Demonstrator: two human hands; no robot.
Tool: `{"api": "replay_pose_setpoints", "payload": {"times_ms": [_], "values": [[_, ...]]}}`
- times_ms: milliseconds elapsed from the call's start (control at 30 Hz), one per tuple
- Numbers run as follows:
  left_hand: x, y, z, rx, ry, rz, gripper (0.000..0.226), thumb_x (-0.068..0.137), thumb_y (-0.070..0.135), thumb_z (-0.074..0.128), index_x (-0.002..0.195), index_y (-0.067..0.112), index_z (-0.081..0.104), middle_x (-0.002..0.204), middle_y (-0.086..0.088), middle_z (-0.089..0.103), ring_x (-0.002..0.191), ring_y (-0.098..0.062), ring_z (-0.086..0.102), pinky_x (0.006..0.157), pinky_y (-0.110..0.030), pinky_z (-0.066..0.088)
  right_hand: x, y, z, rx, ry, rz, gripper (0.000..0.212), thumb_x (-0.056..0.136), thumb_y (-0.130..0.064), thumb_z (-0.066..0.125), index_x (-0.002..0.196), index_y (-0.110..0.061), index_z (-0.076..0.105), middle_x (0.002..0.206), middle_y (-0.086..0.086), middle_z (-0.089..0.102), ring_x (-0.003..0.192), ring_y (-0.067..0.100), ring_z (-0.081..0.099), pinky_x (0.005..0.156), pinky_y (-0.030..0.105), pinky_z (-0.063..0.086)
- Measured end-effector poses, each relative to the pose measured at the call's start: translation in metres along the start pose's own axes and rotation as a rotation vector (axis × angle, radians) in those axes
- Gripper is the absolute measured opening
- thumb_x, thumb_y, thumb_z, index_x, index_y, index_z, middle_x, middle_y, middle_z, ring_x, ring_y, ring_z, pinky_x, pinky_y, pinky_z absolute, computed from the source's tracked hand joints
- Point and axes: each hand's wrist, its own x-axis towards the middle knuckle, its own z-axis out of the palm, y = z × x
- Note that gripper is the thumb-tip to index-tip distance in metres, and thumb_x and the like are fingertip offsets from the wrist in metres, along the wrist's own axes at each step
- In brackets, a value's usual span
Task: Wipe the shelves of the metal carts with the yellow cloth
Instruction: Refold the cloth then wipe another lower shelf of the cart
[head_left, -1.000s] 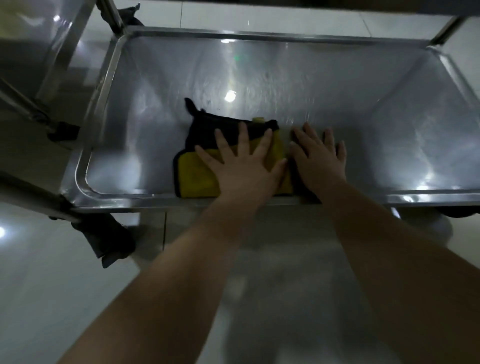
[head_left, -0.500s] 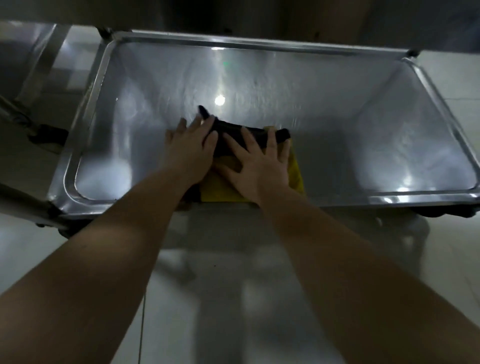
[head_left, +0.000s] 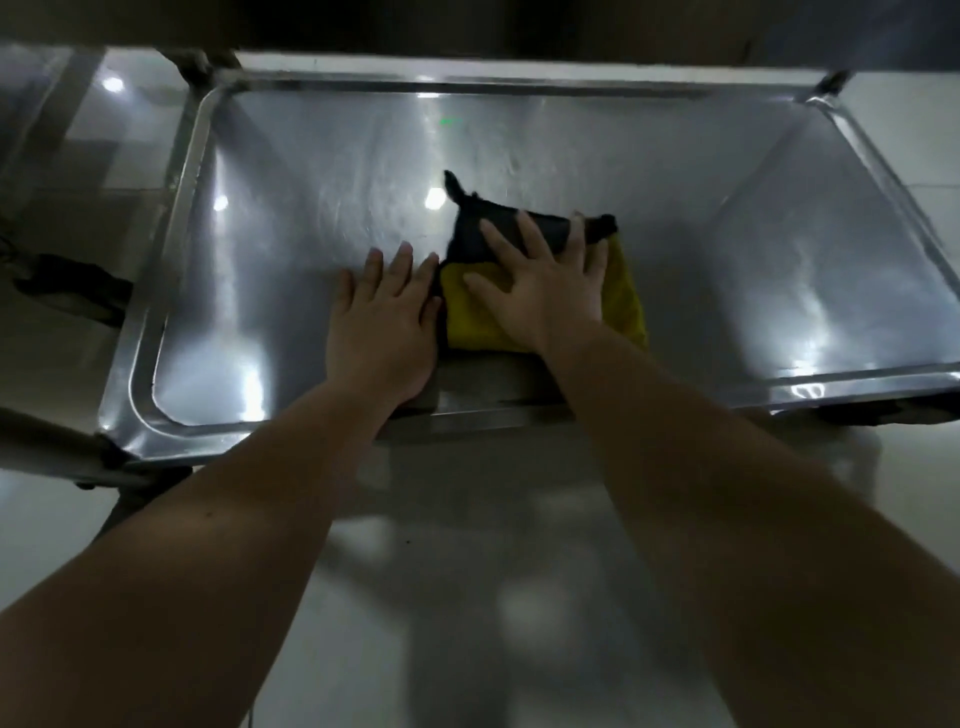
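Observation:
A folded yellow cloth (head_left: 626, 296) with a black upper part lies on the low shelf of a metal cart (head_left: 322, 218), near the shelf's front rim. My right hand (head_left: 540, 280) presses flat on top of the cloth with its fingers spread. Just left of the cloth, my left hand (head_left: 387, 317) lies flat on the bare shelf, fingers straight, its edge against the cloth's left side.
The shelf has a raised rim (head_left: 171, 228) all round and a post at the front left corner (head_left: 57, 452). A caster (head_left: 78, 291) shows at the left and another cart shelf (head_left: 47, 119) at the upper left. Pale floor tiles (head_left: 467, 597) lie below my arms.
The cloth has slid to the right with my right hand on it. My left hand has come off the cloth and now lies on the bare shelf beside it.

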Motion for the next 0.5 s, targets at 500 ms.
{"api": "replay_pose_setpoints", "payload": {"times_ms": [500], "values": [[0.003,-0.003,-0.006,0.029,-0.028,0.013,0.052,0.106,0.039,0.023,0.157,0.03,0.017,0.165,0.003,0.01,0.152,-0.025,0.003,0.122,-0.046,0.002,-0.055,0.055,-0.002,0.036,-0.06,0.175,0.076,0.085,-0.083,0.016,0.151,-0.052,-0.007,0.164,-0.01,-0.01,0.147,0.041,-0.015,0.114,0.065,-0.007]]}}
